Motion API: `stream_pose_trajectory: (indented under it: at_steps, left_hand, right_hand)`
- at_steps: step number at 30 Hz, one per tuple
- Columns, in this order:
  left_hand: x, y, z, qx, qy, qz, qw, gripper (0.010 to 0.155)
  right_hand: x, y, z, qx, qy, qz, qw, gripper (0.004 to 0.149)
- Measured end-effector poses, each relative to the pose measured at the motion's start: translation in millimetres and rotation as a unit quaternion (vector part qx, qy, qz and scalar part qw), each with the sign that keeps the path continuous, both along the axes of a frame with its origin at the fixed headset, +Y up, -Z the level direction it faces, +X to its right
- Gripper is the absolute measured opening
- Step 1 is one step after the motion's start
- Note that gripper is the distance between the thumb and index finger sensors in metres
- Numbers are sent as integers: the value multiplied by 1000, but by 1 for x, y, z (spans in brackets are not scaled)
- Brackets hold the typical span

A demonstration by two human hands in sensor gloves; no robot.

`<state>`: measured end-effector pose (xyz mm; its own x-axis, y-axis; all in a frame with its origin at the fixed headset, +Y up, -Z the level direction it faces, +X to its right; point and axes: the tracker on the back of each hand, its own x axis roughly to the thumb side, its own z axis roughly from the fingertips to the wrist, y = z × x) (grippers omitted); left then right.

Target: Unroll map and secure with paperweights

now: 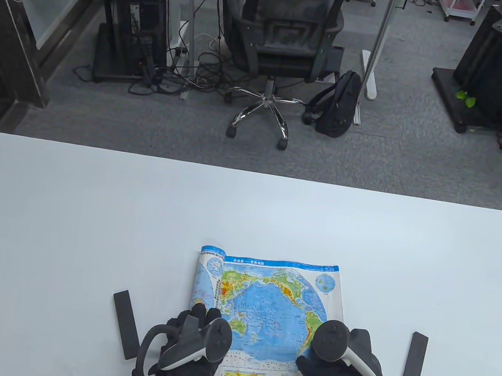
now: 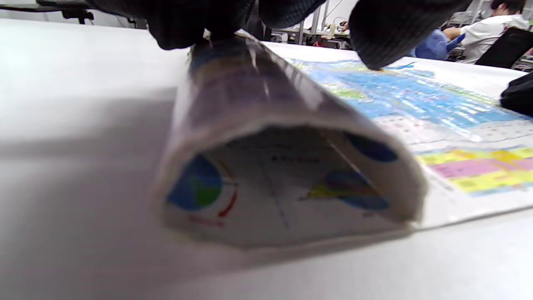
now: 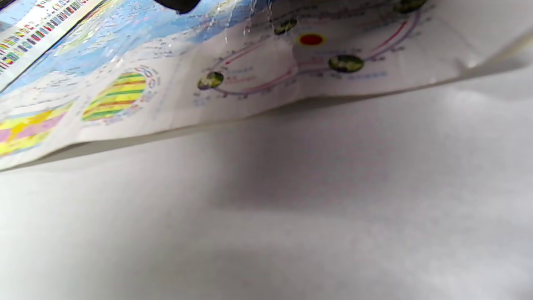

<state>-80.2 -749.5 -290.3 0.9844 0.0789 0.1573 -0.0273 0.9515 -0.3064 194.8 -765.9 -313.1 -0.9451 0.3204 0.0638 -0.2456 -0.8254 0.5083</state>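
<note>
Left hand (image 1: 194, 342): lies on the rolled portion of the map (image 1: 265, 318), at about 7 o'clock of the sheet. In the left wrist view the gloved fingers (image 2: 200, 25) press down on top of the roll (image 2: 287, 183), flattening its tube; one fingertip touches the printed face beside it. Fingers look laid over the paper rather than pinching it; how far they curl I cannot tell.

Right hand (image 1: 340, 357): rests on the map's right side near its lower corner, about 5 o'clock of the sheet. The tracker hides the fingers from above and the right wrist view shows only a dark fingertip at its top edge, so whether the hand is spread or bunched I cannot tell. It appears to press the paper flat.

Map: near the table's (image 1: 82, 217) front edge, centre. Right and middle parts are open, ocean and legend strip showing; the left edge remains curled in a roll. The near edge lifts slightly off the table in the right wrist view.

Paperweights: two dark bars, both off the map. Left paperweight (image 1: 126, 324) lies at 9 o'clock of the left hand, near it. Right paperweight (image 1: 414, 365) lies at 3 o'clock of the right hand, a little apart.

Progress, my reading: unrolling roughly two thirds done. Remaining: open the left roll fully, then place both weights. Neither is placed yet.
</note>
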Motion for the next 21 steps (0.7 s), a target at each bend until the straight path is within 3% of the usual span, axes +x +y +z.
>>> stream_pose_trajectory:
  at_steps: [4, 16, 21]
  left_hand:
    - [0, -5, -1, -7, 6, -4, 1000, 75]
    - [16, -15, -1, 19, 6, -107, 994, 77]
    - [7, -10, -2, 18, -6, -41, 999, 88]
  right_hand:
    - [-2, -3, 1, -9, 6, 12, 1000, 66]
    - [-11, -5, 3, -13, 21, 51, 998, 60]
    - [-5, -4, 1, -16, 9, 50, 999, 59]
